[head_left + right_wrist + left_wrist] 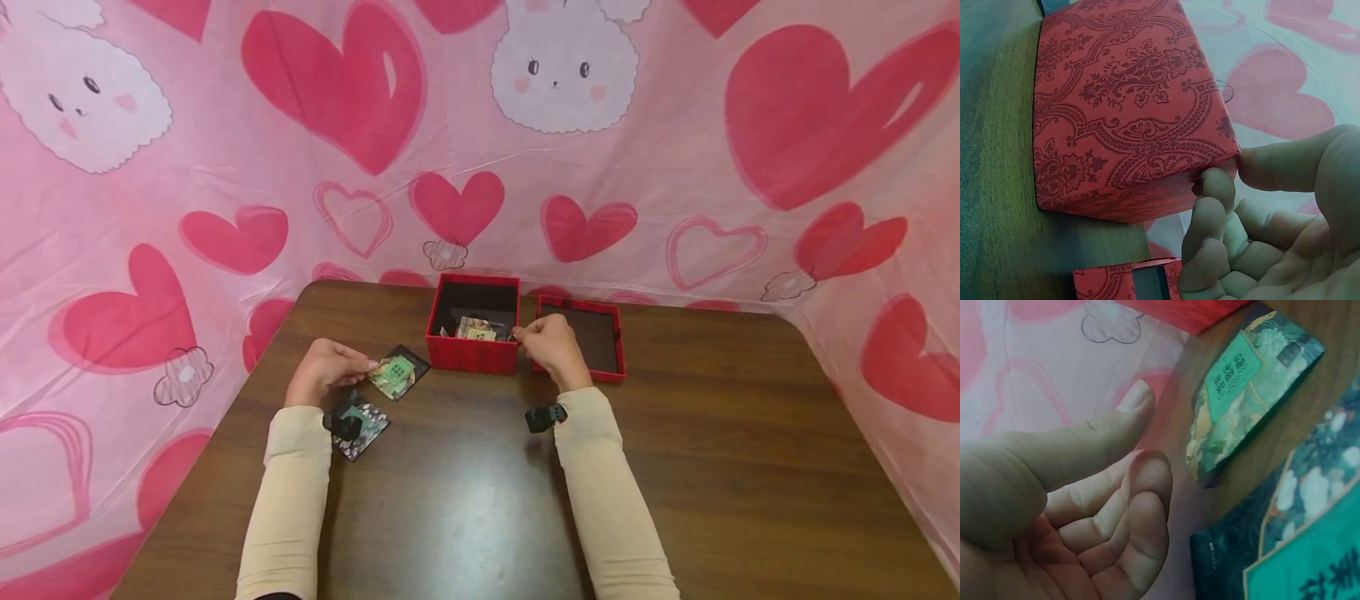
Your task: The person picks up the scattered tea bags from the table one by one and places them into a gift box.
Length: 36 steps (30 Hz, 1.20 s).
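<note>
My right hand (553, 346) pinches the top rim of an open red box (472, 357) at its front right corner, thumb outside. The right wrist view shows dark floral patterning on the box wall (1129, 94). Inside the box lies a packet (476, 329) with a pale label. To the left, my left hand (326, 367) is beside a flat packet with a green label (397, 375); its thumb and loosely curled fingers are apart with nothing between them in the left wrist view. Closer to me lies a second packet (371, 425), partly hidden by the wrist camera.
The red box lid (596, 333) lies upturned just right of the box, its dark inside showing. Everything rests on a brown wooden table (720, 467). A pink heart-print cloth (480, 150) hangs along the table's back and sides.
</note>
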Tool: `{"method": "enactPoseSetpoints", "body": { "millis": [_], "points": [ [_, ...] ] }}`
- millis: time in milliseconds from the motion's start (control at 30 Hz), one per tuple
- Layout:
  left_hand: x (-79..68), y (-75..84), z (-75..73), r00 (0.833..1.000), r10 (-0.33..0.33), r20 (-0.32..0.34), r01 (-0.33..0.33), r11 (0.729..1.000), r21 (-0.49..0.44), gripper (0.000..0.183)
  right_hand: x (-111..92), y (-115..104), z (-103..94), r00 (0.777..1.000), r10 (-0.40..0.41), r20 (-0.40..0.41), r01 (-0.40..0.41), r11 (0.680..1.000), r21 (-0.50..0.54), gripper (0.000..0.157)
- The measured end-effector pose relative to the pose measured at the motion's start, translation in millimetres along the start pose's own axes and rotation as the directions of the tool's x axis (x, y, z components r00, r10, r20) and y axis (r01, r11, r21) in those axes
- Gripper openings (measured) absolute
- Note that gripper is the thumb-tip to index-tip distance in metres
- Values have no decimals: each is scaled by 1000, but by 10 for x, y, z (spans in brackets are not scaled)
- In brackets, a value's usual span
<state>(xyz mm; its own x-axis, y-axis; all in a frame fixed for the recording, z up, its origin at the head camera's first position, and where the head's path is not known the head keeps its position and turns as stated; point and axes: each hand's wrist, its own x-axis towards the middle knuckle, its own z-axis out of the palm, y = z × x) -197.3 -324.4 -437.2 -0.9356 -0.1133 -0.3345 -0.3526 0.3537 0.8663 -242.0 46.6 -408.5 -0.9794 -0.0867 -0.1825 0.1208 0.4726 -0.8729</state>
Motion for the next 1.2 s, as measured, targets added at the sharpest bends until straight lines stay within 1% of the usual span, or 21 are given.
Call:
{"method": "enactPoseSetpoints", "body": {
  "millis": [133,233,300,367,467,533,600,733,833,967,1067,1200],
  "points": [
    [34,-6,16,998,-40,-51,45,993,106,21,-2,-14,-4,1000,4,2,-4,1000,6,27],
    [60,-1,25,992,-70,-105,90,975,202,23,-1,-24,-8,1000,0,-8,0,1000,-1,27],
    [69,9,29,989,-77,-129,108,962,252,24,0,-28,-8,1000,-2,-12,2,1000,-2,28],
    [70,23,31,987,-77,-141,115,950,289,25,2,-28,-7,1000,-3,-13,3,1000,-4,28],
    [69,42,36,988,-75,-136,114,943,314,24,6,-17,-1,1000,-2,-8,2,1000,-2,28],
    [75,42,39,989,-72,-132,111,941,318,23,8,-13,3,1000,-2,-8,2,1000,-3,28],
    [74,44,50,988,-64,-143,108,940,325,21,10,-15,4,1000,-2,-5,2,1000,-4,27],
    [72,48,61,987,-23,-159,77,937,342,18,11,-33,-6,1000,-4,-4,4,1000,-12,26],
    [61,61,53,989,-3,-145,53,937,346,17,7,-39,-15,1000,-3,-2,3,1000,-15,26],
    [35,82,35,993,0,-121,41,941,335,17,-5,-38,-21,1000,-3,2,3,1000,-16,27],
    [18,92,36,995,8,-99,22,957,290,17,-12,-29,-19,1000,-3,-1,3,1000,-22,26],
    [9,82,57,999,-17,-48,23,990,142,15,-17,-14,-15,1000,0,0,0,1000,-25,26]
  ]
}}
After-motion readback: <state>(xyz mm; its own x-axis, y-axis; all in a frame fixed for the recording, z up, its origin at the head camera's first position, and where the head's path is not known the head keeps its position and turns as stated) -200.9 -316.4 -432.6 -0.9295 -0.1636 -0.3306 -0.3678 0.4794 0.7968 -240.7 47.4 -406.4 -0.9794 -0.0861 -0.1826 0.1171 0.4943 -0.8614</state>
